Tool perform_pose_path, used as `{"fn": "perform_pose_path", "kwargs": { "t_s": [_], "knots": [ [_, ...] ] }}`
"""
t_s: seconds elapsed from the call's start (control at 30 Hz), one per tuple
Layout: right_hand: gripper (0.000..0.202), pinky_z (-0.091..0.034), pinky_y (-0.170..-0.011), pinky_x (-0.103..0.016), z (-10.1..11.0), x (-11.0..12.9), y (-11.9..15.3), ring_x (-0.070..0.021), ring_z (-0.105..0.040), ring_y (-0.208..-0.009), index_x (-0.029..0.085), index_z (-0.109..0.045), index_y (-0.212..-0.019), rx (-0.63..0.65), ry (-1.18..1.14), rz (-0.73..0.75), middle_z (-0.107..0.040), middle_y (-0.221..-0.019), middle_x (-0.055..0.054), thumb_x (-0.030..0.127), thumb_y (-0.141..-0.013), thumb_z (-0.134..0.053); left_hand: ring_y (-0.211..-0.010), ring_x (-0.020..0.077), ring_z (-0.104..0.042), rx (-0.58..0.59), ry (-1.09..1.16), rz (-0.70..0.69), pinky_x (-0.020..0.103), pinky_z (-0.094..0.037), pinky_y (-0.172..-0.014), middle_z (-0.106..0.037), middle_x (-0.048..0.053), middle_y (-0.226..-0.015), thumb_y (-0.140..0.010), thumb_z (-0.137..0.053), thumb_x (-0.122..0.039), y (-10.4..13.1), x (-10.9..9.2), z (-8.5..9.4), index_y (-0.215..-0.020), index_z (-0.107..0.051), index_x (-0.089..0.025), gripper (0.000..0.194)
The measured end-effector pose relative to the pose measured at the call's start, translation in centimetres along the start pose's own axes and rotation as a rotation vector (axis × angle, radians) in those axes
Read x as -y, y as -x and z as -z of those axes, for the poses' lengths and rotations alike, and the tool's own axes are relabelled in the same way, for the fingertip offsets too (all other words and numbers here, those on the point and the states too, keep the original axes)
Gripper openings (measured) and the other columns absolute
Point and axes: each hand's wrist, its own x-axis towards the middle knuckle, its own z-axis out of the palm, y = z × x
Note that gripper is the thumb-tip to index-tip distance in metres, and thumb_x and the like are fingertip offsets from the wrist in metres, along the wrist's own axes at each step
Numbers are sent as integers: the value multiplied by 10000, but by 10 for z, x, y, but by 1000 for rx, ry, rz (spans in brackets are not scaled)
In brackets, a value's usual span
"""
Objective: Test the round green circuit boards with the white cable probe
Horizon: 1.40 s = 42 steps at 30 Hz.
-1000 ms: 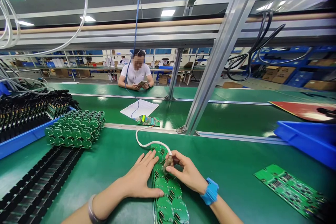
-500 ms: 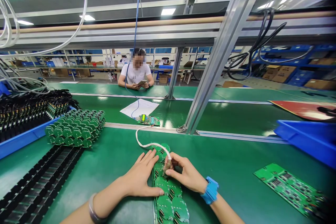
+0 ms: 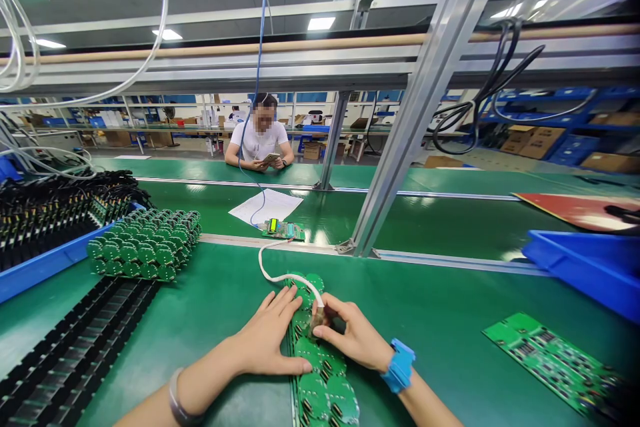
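A green panel of round circuit boards (image 3: 327, 390) lies lengthwise on the green work surface, with small black parts along it. My left hand (image 3: 270, 333) rests flat along the panel's left edge, fingers stretched out and thumb across the boards. Between thumb and fingers, my right hand (image 3: 353, 333) pinches a brownish connector (image 3: 319, 320) at the end of a white cable (image 3: 273, 276). The connector is held down at the panel; its tip is hidden. That cable leads back to a small circuit board with a lit yellow-green display (image 3: 273, 225).
Stacked round boards (image 3: 145, 247) stand at left on a black slotted rack (image 3: 80, 347), beside a blue bin (image 3: 50, 265) of black-cabled boards. To the right are a rectangular circuit board (image 3: 545, 357) and a blue tray (image 3: 585, 267). A metal post (image 3: 400, 147) rises ahead; a person (image 3: 260, 137) sits beyond.
My right hand and the connector have shifted very slightly, with the connector tilting a little. My left hand and the panel stay where they were.
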Motion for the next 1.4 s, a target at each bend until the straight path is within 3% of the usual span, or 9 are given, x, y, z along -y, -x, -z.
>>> {"fn": "perform_pose_path", "kwargs": {
  "t_s": [1.13, 1.4],
  "knots": [
    [111, -405, -625, -255, 0, 3, 1, -153, -495, -633, 197, -560, -825, -24, 30, -22, -564, -673, 27, 287, -827, -625, -1472, 315, -43, -1, -5, 4, 517, -93, -1190, -49, 184, -1589, -762, -673, -622, 0, -2, 1, -1516, -207, -70, 1044],
    [162, -443, -636, -267, -8, 0, -2, -169, -548, -642, 208, -568, -870, -96, 13, -34, -632, -711, 6, 363, -850, -607, -1467, 320, -113, -80, -16, 41, 512, -152, -1185, -119, 187, -1585, -719, -718, -532, -2, 3, 2, -1496, -267, -93, 999]
  ]
}}
